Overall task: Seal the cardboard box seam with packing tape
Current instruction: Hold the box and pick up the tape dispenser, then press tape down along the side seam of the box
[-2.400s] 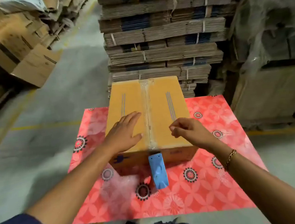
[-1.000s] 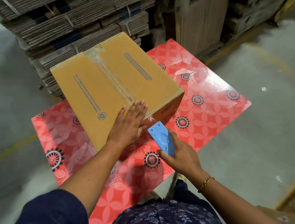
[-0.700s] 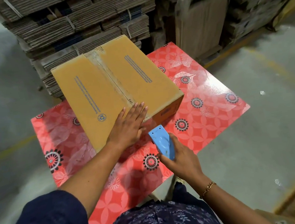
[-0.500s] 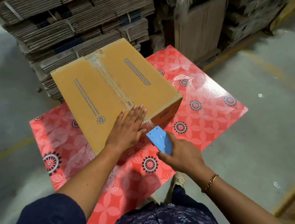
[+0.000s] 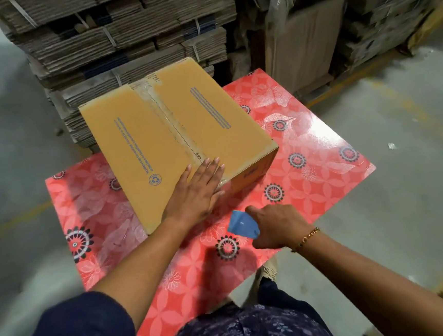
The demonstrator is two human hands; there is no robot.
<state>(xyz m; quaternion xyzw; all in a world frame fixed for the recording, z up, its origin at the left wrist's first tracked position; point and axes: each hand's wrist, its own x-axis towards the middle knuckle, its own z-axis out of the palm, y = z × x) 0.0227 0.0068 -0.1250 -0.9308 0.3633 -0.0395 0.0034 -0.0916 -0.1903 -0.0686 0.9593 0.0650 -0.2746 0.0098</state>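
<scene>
Cardboard box (image 5: 174,134): closed, on the red floral tabletop (image 5: 308,165), toward its 11 o'clock part; clear packing tape (image 5: 168,121) runs along the centre seam. Left hand (image 5: 196,194): flat on the box's near corner, fingers spread wide, covering the tape's end. Right hand (image 5: 276,224): at 4 o'clock from the left hand, fingers closed around a blue tape cutter (image 5: 242,223) above the tabletop. Stacked flat cartons (image 5: 123,37): at 12 o'clock, behind.

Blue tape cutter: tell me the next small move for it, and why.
Probably set the blue tape cutter down on the red table: clear tape already covers the box seam, the left hand presses its near end, and the right hand holds the cutter away.
</scene>
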